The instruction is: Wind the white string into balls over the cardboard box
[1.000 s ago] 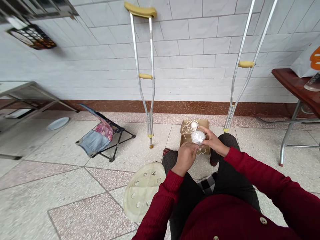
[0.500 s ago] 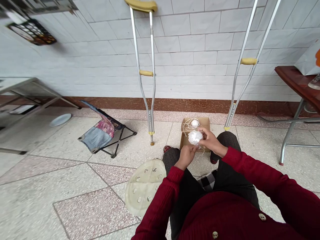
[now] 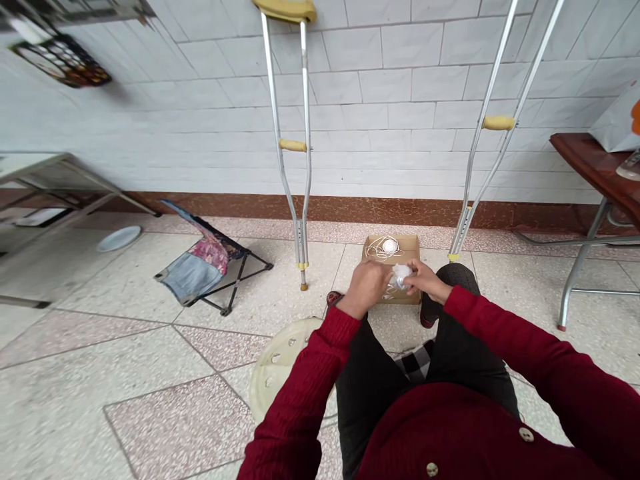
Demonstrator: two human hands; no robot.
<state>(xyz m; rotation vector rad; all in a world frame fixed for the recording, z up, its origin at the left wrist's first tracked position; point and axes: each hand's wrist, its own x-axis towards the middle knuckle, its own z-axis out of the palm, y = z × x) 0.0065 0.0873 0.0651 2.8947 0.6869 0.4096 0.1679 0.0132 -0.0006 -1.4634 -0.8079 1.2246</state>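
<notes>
Bundle [image 3: 401, 276] between left hand [image 3: 367, 287] and right hand [image 3: 426, 280], over cardboard box [image 3: 411, 248]

Right hand: thumb and fingers clamped on the bundle, white and crumpled, from its right side. Left hand: curled, back facing the camera, fingertips at the bundle's left edge. Its contact is hidden behind the knuckles; possibly a pinch, cannot tell. The two hands close together, only the bundle between.

Cardboard box: open, on the floor [image 3: 165, 360], below and just beyond the hands. In its far part, a white ball [image 3: 389, 247] with loose loops of cord [image 3: 374, 249].

Beyond the hands, to the left: a crutch [image 3: 293, 145], upright at the tiled wall [image 3: 365, 157]; to the right, a second crutch [image 3: 499, 123]. Farther left of the hands: folding stool [image 3: 195, 277], fabric seat. Nearer than the left hand and left of it: pale round panel [image 3: 267, 373] with holes, partly covered by the sleeve [image 3: 310, 373]. Well right of the hands: red-brown table [image 3: 583, 157].
</notes>
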